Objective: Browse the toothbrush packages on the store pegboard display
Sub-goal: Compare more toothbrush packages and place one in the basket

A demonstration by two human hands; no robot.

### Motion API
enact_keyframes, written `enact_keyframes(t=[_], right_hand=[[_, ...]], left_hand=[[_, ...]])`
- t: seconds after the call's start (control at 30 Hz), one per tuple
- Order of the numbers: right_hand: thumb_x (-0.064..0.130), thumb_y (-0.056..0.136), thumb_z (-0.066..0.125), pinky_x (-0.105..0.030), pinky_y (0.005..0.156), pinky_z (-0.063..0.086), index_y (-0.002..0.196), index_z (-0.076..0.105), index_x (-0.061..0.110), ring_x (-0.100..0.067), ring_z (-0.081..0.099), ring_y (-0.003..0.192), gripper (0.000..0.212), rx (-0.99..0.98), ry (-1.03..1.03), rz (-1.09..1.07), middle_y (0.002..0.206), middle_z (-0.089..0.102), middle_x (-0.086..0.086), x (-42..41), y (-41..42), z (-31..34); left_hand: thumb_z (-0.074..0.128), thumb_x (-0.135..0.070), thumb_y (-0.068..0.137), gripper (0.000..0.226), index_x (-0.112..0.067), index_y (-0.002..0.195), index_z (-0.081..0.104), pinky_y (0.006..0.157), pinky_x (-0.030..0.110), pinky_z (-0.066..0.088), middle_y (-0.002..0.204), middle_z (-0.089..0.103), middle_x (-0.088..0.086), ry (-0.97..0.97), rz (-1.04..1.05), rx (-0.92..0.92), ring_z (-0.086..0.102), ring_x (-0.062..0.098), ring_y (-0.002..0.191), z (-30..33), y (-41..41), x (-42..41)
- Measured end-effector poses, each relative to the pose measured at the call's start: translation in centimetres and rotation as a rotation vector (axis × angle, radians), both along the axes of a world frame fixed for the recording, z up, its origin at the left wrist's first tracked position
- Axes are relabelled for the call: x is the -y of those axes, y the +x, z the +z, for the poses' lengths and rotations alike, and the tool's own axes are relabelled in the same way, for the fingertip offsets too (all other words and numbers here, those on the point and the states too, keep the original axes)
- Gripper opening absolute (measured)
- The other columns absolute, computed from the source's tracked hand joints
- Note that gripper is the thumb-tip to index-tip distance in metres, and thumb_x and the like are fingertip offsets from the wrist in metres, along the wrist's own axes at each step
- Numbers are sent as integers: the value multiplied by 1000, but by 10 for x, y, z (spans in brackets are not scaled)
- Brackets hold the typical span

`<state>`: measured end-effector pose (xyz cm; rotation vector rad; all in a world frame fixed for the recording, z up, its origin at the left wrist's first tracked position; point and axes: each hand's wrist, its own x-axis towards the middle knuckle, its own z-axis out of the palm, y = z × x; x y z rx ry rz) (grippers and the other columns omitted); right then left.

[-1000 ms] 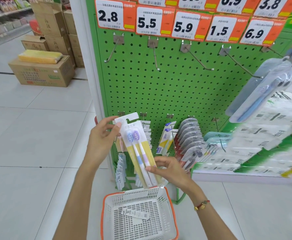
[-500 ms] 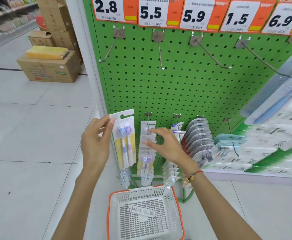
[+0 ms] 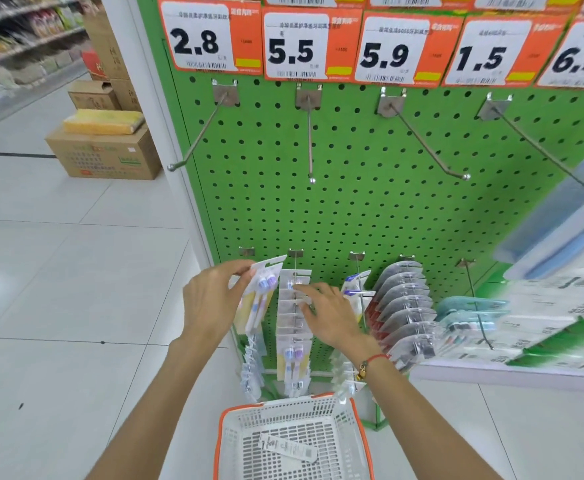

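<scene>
My left hand (image 3: 211, 303) pinches a yellow two-brush toothbrush package (image 3: 261, 296) near its white top, holding it in front of the green pegboard (image 3: 353, 202). Just right of it, several matching packages (image 3: 294, 320) hang in a row on a low hook. My right hand (image 3: 328, 313) rests on that row, fingertips touching the white card tops. Grey-backed toothbrush packs (image 3: 405, 306) hang on a hook further right. The upper hooks (image 3: 310, 143) under the price tags carry nothing.
A white basket (image 3: 294, 441) with an orange rim stands on the floor below my arms, with one small flat pack inside. Teal packs (image 3: 470, 310) and blurred shelf goods fill the right. Cardboard boxes (image 3: 103, 150) sit on the tiled floor at the left.
My right hand let go of the held package and reached to the hanging row. My left hand carried the package up and closer to the pegboard. The camera moved nearer.
</scene>
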<state>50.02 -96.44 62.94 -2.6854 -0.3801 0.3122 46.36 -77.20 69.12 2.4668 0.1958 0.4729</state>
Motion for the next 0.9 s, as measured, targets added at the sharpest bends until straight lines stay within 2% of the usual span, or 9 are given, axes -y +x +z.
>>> enact_keyframes(t=[0.1, 0.23, 0.4, 0.53, 0.7, 0.9], right_hand=[[25, 102, 45, -42, 113, 30, 148, 33, 32, -24, 35, 133, 48, -27, 17, 5, 144, 42, -4, 3, -1, -1], [25, 101, 46, -41, 113, 31, 148, 34, 33, -24, 36, 132, 49, -44, 47, 0, 143, 42, -4, 4, 0, 1], [23, 101, 46, -40, 112, 31, 148, 34, 33, -24, 36, 132, 50, -66, 51, 16, 144, 42, -4, 5, 2, 3], [21, 101, 45, -41, 109, 34, 146, 40, 33, -24, 39, 129, 46, -55, 69, 22, 141, 46, -3, 4, 3, 2], [15, 101, 46, -39, 98, 44, 134, 55, 35, -24, 56, 111, 40, -4, 122, -28, 121, 63, -3, 0, 8, -1], [12, 100, 46, -37, 80, 54, 118, 68, 36, -20, 65, 91, 36, 17, 172, -120, 118, 68, 1, -4, 14, -1]], left_hand=[[60, -30, 94, 15, -29, 102, 73, 58, 23, 37, 90, 74, -11, 123, -60, -19, 66, 21, 73, -4, 15, 2], [60, -29, 95, 17, -25, 106, 72, 58, 23, 36, 92, 75, -7, 177, -78, -34, 67, 23, 73, -11, 27, 4], [55, -30, 97, 20, -28, 112, 69, 51, 18, 26, 99, 74, -10, 259, -102, -117, 68, 18, 82, -18, 40, 6], [57, -28, 96, 18, -26, 109, 69, 56, 23, 31, 101, 72, -11, 277, -107, -151, 66, 17, 86, -21, 50, 4], [55, -27, 97, 18, -27, 109, 69, 61, 23, 35, 103, 71, -11, 400, -168, -215, 65, 13, 90, -23, 65, 3], [56, -28, 97, 15, -28, 104, 69, 61, 21, 38, 97, 71, -9, 549, -218, -281, 65, 12, 87, -33, 79, 5]])
